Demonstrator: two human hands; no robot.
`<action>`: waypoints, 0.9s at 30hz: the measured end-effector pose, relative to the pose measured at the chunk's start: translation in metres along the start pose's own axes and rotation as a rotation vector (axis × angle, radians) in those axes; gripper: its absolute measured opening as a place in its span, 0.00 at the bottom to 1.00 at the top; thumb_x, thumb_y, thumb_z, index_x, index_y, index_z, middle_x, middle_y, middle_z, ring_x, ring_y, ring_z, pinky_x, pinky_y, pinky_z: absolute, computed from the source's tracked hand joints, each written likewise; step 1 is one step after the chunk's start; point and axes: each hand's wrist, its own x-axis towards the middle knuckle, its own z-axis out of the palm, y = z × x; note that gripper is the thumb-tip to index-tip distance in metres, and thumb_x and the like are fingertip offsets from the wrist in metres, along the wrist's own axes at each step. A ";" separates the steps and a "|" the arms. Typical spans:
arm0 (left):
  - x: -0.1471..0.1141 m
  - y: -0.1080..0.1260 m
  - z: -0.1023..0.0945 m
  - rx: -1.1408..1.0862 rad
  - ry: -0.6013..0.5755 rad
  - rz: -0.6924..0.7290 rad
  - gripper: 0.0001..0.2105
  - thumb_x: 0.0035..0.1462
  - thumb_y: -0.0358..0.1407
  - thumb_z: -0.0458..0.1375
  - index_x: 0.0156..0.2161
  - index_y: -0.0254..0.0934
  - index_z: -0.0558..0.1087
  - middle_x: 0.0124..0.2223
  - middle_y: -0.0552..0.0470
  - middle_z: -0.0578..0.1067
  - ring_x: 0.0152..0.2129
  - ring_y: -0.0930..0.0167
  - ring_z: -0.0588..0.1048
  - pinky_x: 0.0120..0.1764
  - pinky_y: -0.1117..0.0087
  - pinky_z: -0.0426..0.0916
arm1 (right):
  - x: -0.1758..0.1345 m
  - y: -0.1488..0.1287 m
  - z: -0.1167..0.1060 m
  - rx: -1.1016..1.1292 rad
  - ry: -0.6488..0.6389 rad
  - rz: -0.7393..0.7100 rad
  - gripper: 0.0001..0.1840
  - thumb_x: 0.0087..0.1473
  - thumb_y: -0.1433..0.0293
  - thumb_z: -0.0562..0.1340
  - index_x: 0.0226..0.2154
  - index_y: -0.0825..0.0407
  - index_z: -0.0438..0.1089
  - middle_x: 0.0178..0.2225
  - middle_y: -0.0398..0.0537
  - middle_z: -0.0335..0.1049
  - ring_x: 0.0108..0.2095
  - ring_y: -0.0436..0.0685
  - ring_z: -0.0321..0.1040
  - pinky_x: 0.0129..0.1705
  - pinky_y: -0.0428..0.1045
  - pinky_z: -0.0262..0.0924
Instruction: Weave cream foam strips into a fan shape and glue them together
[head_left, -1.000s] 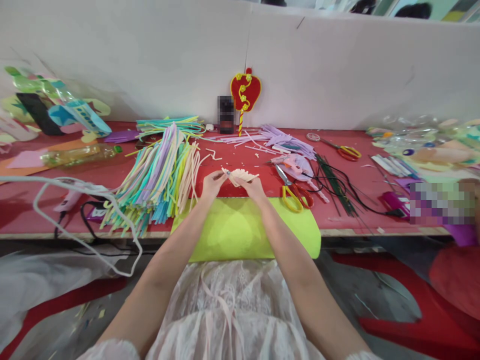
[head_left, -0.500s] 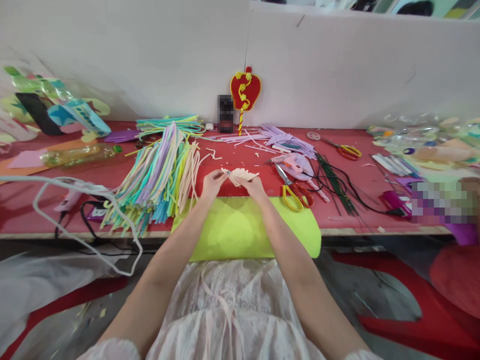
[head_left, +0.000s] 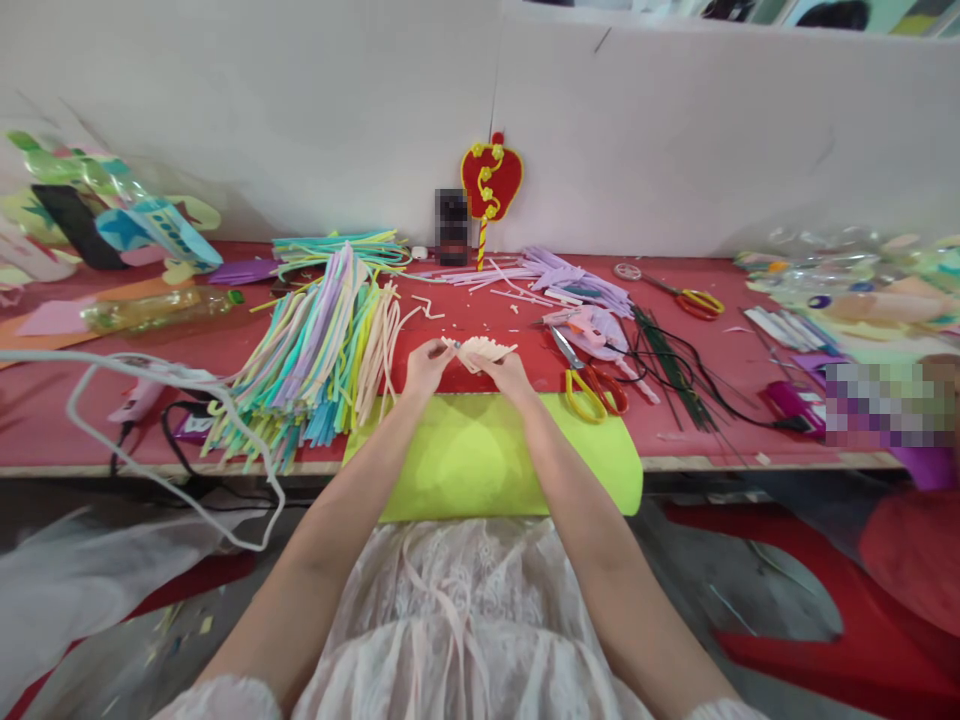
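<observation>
A red table (head_left: pixel 37 425) carries a lime sheet (head_left: pixel 484 460) along its near edge, stems (head_left: pixel 322 350) heaped left, scissors (head_left: pixel 577 370) right. Just past the sheet, left hand (head_left: pixel 427 370) and right hand (head_left: pixel 510 376) face each other, fingertips pinched on a small ribbed cream piece (head_left: pixel 484 348) between them.

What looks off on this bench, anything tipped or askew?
The green-capped plastic bottle lies on its side at left, no spill visible. The yellow-green sheet overhangs the red table at its front edge. Pale scraps litter the tabletop beyond the left hand and right hand.
</observation>
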 end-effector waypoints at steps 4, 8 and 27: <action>0.000 0.002 0.000 0.014 0.003 -0.004 0.08 0.47 0.39 0.62 0.25 0.35 0.75 0.27 0.53 0.75 0.26 0.71 0.70 0.35 0.71 0.63 | 0.001 0.003 0.000 0.027 -0.001 -0.003 0.20 0.39 0.59 0.69 0.35 0.53 0.77 0.40 0.49 0.77 0.43 0.62 0.73 0.47 0.55 0.66; -0.001 0.004 0.000 0.024 0.000 -0.005 0.09 0.46 0.40 0.62 0.25 0.36 0.74 0.27 0.53 0.75 0.25 0.72 0.70 0.34 0.71 0.63 | 0.000 0.004 0.000 0.004 -0.017 -0.027 0.19 0.41 0.58 0.69 0.35 0.52 0.77 0.39 0.49 0.77 0.42 0.62 0.73 0.48 0.56 0.66; -0.001 0.002 0.000 0.071 0.007 0.026 0.10 0.48 0.41 0.59 0.26 0.35 0.72 0.27 0.53 0.73 0.25 0.73 0.69 0.34 0.72 0.62 | -0.001 0.005 0.002 -0.049 -0.059 -0.080 0.16 0.43 0.61 0.68 0.35 0.51 0.77 0.39 0.52 0.77 0.41 0.60 0.73 0.48 0.55 0.67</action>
